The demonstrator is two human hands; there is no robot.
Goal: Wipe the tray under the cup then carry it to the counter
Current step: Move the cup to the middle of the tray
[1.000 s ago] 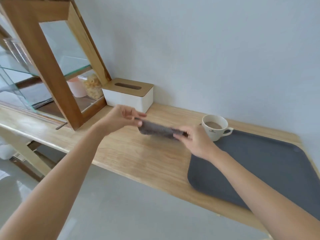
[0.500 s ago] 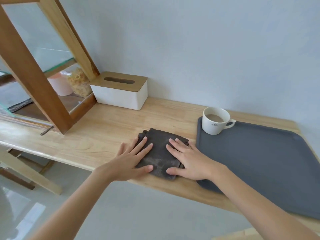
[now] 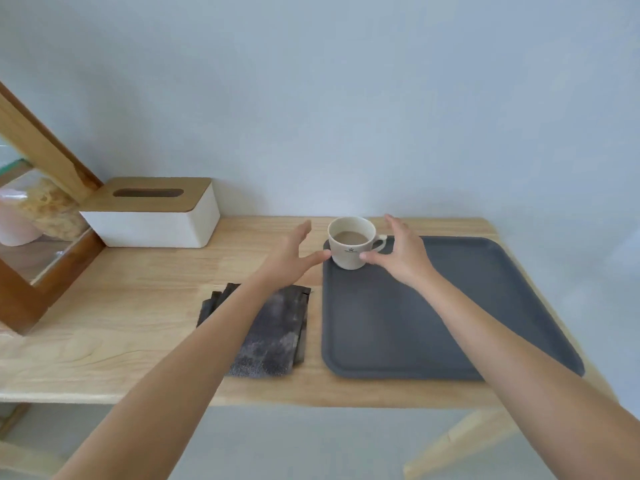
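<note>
Cloth: the folded dark cloth (image 3: 266, 336) lies flat on the tabletop (image 3: 114, 327), just left of the tray, under the left arm.
Tray: the grey tray (image 3: 450, 323) sits on the tabletop, bare but for the cup in its far left corner.
Left hand: the left hand (image 3: 294, 254) is spread wide, thumb touching the cup's left side.
Right hand: the right hand (image 3: 401, 251) is spread wide too, thumb touching the cup's right side, near the handle.
Cup: the white cup (image 3: 351, 242) stands upright, full of milky brown drink.
Danger: neither hand grips yet. A fast or tilted lift could spill the drink onto the tray.
Box: the tissue box (image 3: 152, 216) sits far left of the cup, by the wall.
</note>
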